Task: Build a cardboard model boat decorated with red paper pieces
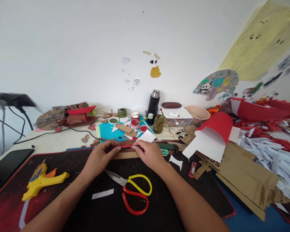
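Between my two hands a narrow red strip (127,146), perhaps paper, is stretched sideways. My left hand (102,156) pinches its left end between thumb and fingers. At the other end, my right hand (149,154) pinches it with the fingertips. A brown cardboard piece (125,155) lies just below the strip, partly covered by the hands. Nearer to me, scissors (125,183) with one yellow and one red handle rest with blades pointing left. A small white paper strip (102,194) lies beside them on the dark mat (87,212).
A yellow glue gun (41,182) lies at left, near a phone (9,170). Paint jars (134,123), a black thermos (154,104) and a glass jar (159,124) stand behind. Red paper (216,130), cardboard (246,174), paper scraps (273,158) and a lighter (192,169) are at right.
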Available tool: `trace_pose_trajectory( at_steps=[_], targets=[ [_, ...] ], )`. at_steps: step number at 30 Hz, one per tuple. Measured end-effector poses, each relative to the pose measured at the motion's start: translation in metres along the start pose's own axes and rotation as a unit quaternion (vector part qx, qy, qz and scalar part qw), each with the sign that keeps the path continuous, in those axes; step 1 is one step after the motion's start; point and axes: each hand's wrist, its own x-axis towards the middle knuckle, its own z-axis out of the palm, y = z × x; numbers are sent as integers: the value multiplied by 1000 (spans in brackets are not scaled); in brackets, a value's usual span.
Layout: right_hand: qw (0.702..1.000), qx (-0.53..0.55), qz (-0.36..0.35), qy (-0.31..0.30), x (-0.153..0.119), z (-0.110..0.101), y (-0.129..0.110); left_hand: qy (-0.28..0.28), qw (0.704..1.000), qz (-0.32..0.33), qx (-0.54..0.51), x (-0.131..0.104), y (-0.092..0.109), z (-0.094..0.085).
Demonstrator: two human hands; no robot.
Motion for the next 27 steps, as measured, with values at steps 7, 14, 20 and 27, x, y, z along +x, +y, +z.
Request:
trace_pose_trajectory(
  at_steps=[7, 14, 20, 27],
  targets=[
    [1000, -5, -1, 2, -1, 1, 1, 1, 1000, -3, 10, -1, -1, 0],
    [1000, -2, -9, 0, 0, 1, 1, -2, 1000, 2, 12, -2, -4, -1],
    [1000, -3, -8, 4, -1, 1, 0, 4, 1000, 8, 18, -1, -6, 0],
    [1000, -6, -7, 8, -1, 1, 0, -3, 1000, 7, 9, -1, -8, -1]
  ],
)
